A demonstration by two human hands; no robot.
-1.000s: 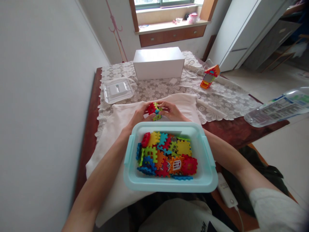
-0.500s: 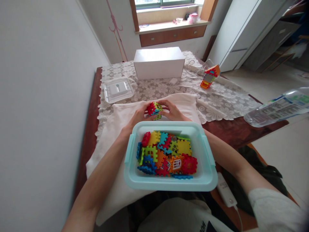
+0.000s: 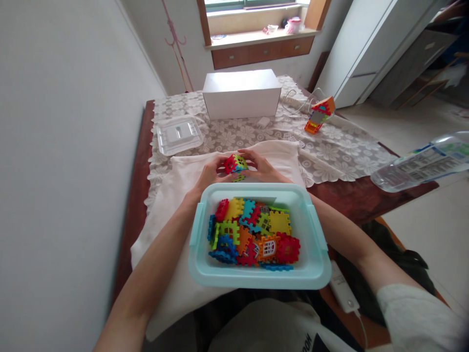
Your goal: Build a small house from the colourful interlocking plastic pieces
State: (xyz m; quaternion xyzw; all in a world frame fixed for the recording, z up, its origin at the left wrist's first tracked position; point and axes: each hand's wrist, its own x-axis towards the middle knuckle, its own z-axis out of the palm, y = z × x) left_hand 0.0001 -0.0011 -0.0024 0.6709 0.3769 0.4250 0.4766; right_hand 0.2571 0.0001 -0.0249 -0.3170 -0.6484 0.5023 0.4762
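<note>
Between my two hands is a small block of joined interlocking building pieces (image 3: 236, 164), red on its left side and lime green on its right, with a bit of blue. My left hand (image 3: 213, 171) grips it from the left, fingers closed against the red side. From the right, my right hand (image 3: 261, 166) holds the lime green side with thumb and fingers. Just nearer to me stands a pale turquoise tub (image 3: 256, 282) filled with loose interlocking building pieces (image 3: 252, 234) in red, yellow, blue, orange and green. Its far rim lies close to my wrists.
A white cloth (image 3: 161, 234) lies under the tub, over a lace tablecloth (image 3: 340, 151). Farther back are a clear lid (image 3: 179, 134), a white box (image 3: 242, 102) and an orange-roofed block model (image 3: 319, 116). A plastic bottle (image 3: 421, 164) lies at the right; a white power bank (image 3: 343, 288) is beside the tub.
The joined block has turned slightly between my hands, and my fingers have shifted a little on it. The tub and everything else stay in place.
</note>
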